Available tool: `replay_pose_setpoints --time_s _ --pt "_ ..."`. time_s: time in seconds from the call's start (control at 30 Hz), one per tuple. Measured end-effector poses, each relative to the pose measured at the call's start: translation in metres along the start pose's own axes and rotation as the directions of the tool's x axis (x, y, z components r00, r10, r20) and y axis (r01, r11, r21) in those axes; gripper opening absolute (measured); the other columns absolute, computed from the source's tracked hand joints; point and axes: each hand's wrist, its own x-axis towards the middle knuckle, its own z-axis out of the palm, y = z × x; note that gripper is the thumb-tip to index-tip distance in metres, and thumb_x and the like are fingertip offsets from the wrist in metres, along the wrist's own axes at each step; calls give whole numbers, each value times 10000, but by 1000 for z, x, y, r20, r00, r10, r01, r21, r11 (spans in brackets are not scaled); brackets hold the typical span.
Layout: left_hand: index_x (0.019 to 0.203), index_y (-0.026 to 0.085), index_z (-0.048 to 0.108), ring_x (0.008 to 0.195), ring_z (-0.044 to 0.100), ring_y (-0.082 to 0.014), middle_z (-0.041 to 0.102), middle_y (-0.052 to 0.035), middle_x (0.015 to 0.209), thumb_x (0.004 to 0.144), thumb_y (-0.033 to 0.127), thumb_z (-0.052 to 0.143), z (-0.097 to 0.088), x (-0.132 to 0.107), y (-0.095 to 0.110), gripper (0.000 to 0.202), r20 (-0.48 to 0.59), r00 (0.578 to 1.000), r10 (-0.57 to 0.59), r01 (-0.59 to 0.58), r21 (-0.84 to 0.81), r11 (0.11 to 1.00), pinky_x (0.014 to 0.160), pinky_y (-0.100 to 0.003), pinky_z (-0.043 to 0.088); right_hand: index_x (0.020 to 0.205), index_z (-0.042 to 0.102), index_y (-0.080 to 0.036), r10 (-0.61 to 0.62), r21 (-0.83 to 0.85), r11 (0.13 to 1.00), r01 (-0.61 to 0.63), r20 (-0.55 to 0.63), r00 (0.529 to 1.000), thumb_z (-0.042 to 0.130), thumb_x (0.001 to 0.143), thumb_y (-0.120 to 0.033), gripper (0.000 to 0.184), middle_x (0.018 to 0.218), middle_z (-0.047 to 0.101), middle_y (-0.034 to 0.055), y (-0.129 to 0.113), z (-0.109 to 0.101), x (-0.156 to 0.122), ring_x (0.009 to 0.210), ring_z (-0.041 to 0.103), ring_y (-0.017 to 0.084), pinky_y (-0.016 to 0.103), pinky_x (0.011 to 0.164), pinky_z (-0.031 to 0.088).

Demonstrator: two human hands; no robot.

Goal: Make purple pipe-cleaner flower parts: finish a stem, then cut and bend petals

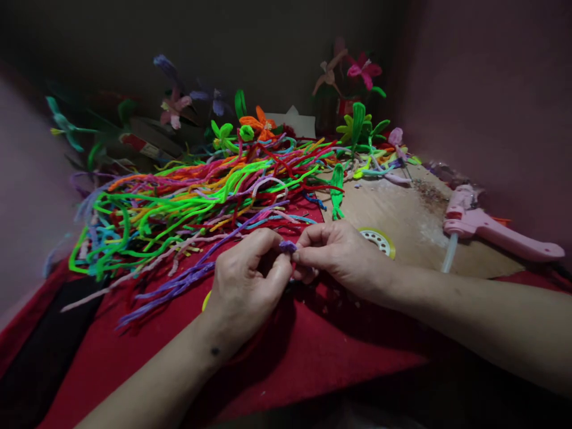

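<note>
A small piece of purple pipe cleaner [287, 245] shows between my two hands, over the red cloth. My left hand [250, 274] pinches it from the left, thumb against curled index finger. From the right, the fingertips of my right hand [342, 256] are pressed together on its edge. The piece is mostly covered by fingers, so its full shape is hidden. Just beyond my left hand lie long purple pipe cleaners [179, 283], at the near side of a big multicoloured heap of pipe cleaners [201, 196]. Behind my right hand sits a roll of yellow-edged tape [378, 239].
A pink glue gun [487, 226] rests on a wooden board [393, 205] at the right. Finished pipe cleaner flowers, such as an orange flower [261, 123] and a pink flower [364, 70], stand at the back. A black strip [53, 339] lies at left on the red cloth [313, 363].
</note>
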Motion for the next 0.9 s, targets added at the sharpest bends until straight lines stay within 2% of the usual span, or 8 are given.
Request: replay_pose_setpoints --time_s 0.17,0.37,0.53,0.63,0.67,0.73,0.8,0.9 --pt "722 172 592 521 494 -93 579 23 612 772 293 588 -8 5 1 132 126 979 -158 182 -208 961 474 -189 376 600 584 -134 27 -6 1000 -27 23 999 625 687 -190 111 522 605 3 -4 -1 1 454 517 75 196 469 410" --pt "740 187 629 589 537 -98 622 22 669 779 259 596 -8 4 1 88 83 994 -67 79 -158 984 534 -190 405 595 594 -127 14 50 999 -18 85 996 657 700 -237 165 556 620 13 -8 -3 0 504 556 87 221 539 462" --pt "764 207 658 687 570 -107 642 15 739 783 226 600 -7 -2 5 64 -64 993 99 -102 -52 993 674 -198 440 628 569 -144 42 58 997 -48 103 994 645 725 -214 142 514 604 -8 -8 0 -2 477 566 96 222 519 463" --pt "835 214 643 581 548 -97 616 22 678 777 280 613 -9 1 5 93 -123 990 -62 36 -198 980 545 -191 431 645 594 -140 -39 158 987 29 64 997 688 697 -242 149 558 606 -16 -4 -1 0 511 563 83 209 539 460" --pt "838 211 630 520 523 -88 597 29 636 762 304 629 -10 4 3 121 -74 984 -159 132 -288 949 481 -185 407 644 601 -140 -68 188 980 60 36 997 704 683 -247 154 554 589 -29 -3 -2 1 489 533 68 195 515 443" --pt "811 197 611 430 474 -71 561 41 570 720 337 673 -9 8 -1 179 160 939 -305 344 -452 823 393 -173 352 644 608 -144 -89 241 967 87 0 996 732 658 -261 170 548 564 -46 -1 -4 4 456 488 52 183 470 411" --pt "817 183 613 408 470 -66 569 33 575 691 338 701 -6 10 -5 218 413 852 -322 514 -541 666 358 -165 335 655 619 -147 -92 281 956 88 2 996 742 650 -283 184 565 574 -38 1 -4 5 472 504 63 191 472 413" --pt "834 161 625 386 451 -43 614 11 630 705 316 696 1 11 -9 213 523 810 -266 573 -611 546 337 -155 336 665 632 -137 -93 285 956 75 49 995 736 662 -315 206 572 582 -15 1 -4 6 517 538 84 205 501 428"
